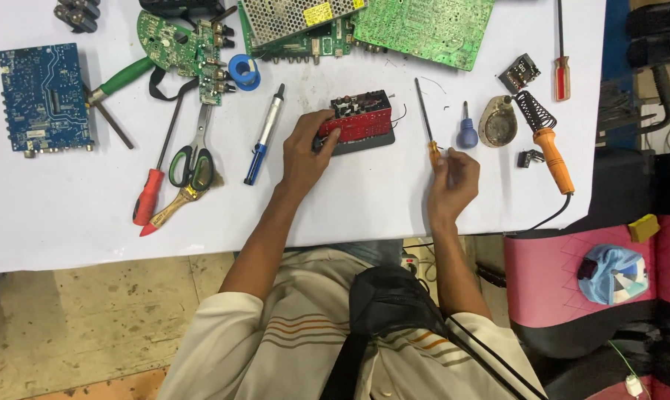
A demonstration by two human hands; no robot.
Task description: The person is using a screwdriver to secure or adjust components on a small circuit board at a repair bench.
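The left hand (305,152) rests its grip on the red circuit module (357,118) lying on the white bench (68,215). The right hand (453,181) pinches the orange-handled screwdriver (426,122), its shaft pointing away beside the module; a blue-handled screwdriver (467,130) lies just beyond that grip.

Electronics repair workshop: circuit boards (424,26), soldering iron (551,144).

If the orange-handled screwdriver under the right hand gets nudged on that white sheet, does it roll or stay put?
Likely rolls: the screwdriver has a round-looking orange handle and a thin straight shaft, lying flat on the smooth white table. Probably stiff and light, judging by the slim metal shaft. The right hand pinches its handle end, which should steady it for now.
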